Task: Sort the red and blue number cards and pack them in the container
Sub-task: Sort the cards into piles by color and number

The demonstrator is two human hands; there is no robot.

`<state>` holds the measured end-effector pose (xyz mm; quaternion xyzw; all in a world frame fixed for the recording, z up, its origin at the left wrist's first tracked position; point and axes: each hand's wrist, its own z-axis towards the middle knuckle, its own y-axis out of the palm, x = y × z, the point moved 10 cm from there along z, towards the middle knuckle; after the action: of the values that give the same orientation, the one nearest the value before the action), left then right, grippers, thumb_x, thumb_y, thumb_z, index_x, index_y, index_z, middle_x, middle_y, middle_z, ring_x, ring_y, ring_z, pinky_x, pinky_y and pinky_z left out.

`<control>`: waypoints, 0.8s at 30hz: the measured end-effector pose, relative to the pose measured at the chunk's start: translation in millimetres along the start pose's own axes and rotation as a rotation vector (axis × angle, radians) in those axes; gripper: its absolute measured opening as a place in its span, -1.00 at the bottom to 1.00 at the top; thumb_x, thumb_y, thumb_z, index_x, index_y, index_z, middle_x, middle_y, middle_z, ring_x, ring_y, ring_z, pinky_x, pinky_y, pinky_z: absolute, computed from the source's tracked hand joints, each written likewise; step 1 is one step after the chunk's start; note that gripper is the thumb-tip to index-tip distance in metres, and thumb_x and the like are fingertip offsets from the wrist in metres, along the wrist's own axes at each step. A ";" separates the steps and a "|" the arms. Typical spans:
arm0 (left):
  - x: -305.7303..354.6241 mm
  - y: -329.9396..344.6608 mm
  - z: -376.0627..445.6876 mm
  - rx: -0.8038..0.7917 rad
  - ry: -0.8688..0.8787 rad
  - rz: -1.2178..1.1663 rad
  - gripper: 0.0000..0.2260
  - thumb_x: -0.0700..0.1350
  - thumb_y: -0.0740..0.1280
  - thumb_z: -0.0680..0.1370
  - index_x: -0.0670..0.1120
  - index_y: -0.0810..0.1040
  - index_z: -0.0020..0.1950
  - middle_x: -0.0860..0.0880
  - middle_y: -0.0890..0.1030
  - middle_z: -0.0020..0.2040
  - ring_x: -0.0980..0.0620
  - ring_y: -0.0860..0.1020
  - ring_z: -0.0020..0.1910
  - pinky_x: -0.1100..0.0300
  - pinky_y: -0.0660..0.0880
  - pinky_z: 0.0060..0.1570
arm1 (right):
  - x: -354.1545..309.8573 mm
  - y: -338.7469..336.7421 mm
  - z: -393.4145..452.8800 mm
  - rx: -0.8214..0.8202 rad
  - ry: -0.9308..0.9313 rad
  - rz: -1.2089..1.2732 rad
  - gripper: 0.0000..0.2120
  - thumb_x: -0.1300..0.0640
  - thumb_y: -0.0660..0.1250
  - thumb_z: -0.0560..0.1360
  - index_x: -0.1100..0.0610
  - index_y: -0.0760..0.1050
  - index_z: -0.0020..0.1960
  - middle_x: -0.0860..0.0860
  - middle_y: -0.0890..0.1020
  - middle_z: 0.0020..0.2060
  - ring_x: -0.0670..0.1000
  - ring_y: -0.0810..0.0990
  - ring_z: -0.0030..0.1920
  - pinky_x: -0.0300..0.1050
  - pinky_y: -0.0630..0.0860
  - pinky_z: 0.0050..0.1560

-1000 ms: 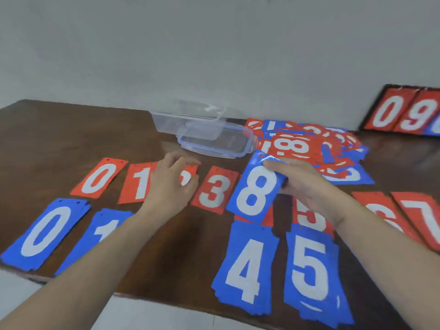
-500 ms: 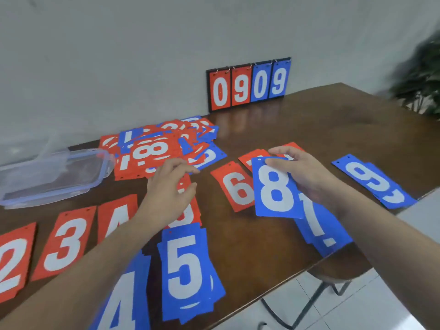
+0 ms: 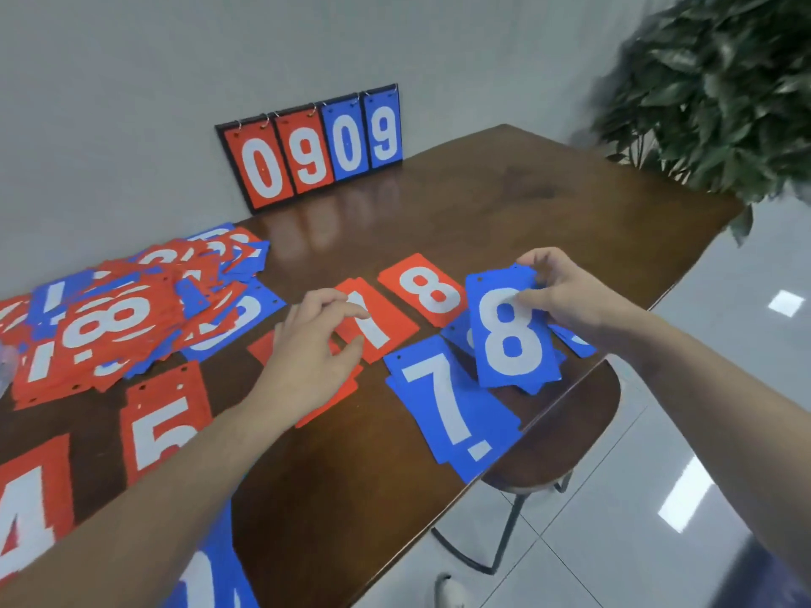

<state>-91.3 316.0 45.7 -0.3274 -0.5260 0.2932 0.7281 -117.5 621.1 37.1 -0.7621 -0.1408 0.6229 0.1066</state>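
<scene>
My right hand (image 3: 566, 296) pinches a blue 8 card (image 3: 509, 331) by its top right corner, holding it just above a small blue pile at the table's right edge. Beside it lie a red 8 card (image 3: 423, 294), a blue 7 pile (image 3: 452, 414) and a red 7 card (image 3: 377, 331). My left hand (image 3: 311, 362) hovers with loosely curled fingers over the red 7 and another red card, holding nothing. A red 5 card (image 3: 162, 427) and a red 4 card (image 3: 30, 515) lie at the lower left. The container is out of view.
A mixed heap of red and blue cards (image 3: 114, 318) covers the left of the brown table (image 3: 526, 204). A flip scoreboard reading 0909 (image 3: 316, 147) leans on the wall. A stool (image 3: 566, 441) stands under the right edge; a plant (image 3: 719, 89) is at the far right.
My view swung right, so the container left the frame. My right hand carried the blue 8 rightward past the 7 cards to the blue pile; my left hand followed over the red cards.
</scene>
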 end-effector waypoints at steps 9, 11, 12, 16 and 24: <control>-0.1 16.5 22.8 -0.027 -0.045 0.056 -0.76 -0.11 0.39 0.57 0.17 0.55 0.18 0.21 0.33 0.25 0.07 0.35 0.34 0.06 0.17 0.36 | 6.1 20.2 29.4 -0.111 -0.209 -0.629 -0.44 0.12 0.45 0.50 -0.20 0.36 0.41 -0.12 0.48 0.14 -0.12 0.47 -0.04 -0.22 0.44 -0.03; -7.6 11.3 24.3 -0.026 -0.063 0.061 -0.77 -0.09 0.38 0.58 0.21 0.52 0.16 0.22 0.32 0.24 0.11 0.34 0.32 -0.05 0.25 0.41 | -4.7 26.5 34.1 -0.072 -0.302 -0.675 -0.44 0.10 0.47 0.48 -0.17 0.38 0.41 -0.14 0.46 0.18 -0.11 0.38 0.08 -0.19 0.38 0.11; -11.9 7.2 24.0 -0.021 -0.071 0.066 -0.77 -0.09 0.38 0.58 0.22 0.51 0.15 0.23 0.31 0.23 0.15 0.33 0.30 -0.10 0.28 0.41 | -10.1 30.5 36.9 -0.059 -0.333 -0.672 -0.47 0.08 0.47 0.49 -0.16 0.40 0.40 -0.15 0.46 0.16 -0.10 0.36 0.11 -0.18 0.36 0.15; -37.4 -17.3 17.9 0.031 -0.108 0.096 -0.79 -0.09 0.38 0.56 0.13 0.56 0.17 0.13 0.39 0.26 0.08 0.37 0.31 -0.18 0.30 0.38 | -32.7 61.2 52.9 -0.080 -0.427 -0.609 -0.65 0.02 0.43 0.51 -0.17 0.48 0.27 -0.19 0.55 0.06 -0.11 0.44 0.00 -0.17 0.45 0.05; -114.1 -90.9 -17.5 0.133 -0.260 0.111 -0.72 -0.17 0.42 0.55 0.13 0.53 0.18 0.05 0.42 0.34 0.02 0.38 0.37 -0.19 0.38 0.34 | -91.0 178.0 79.4 -0.245 -0.583 -0.533 -0.75 0.10 0.43 0.52 -0.11 0.56 0.17 -0.13 0.62 0.00 -0.15 0.51 -0.05 -0.38 0.40 0.01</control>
<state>-98.4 169.2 47.5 -0.2664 -0.5762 0.4071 0.6567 -197.5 421.6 44.6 -0.4977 -0.4309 0.7417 0.1284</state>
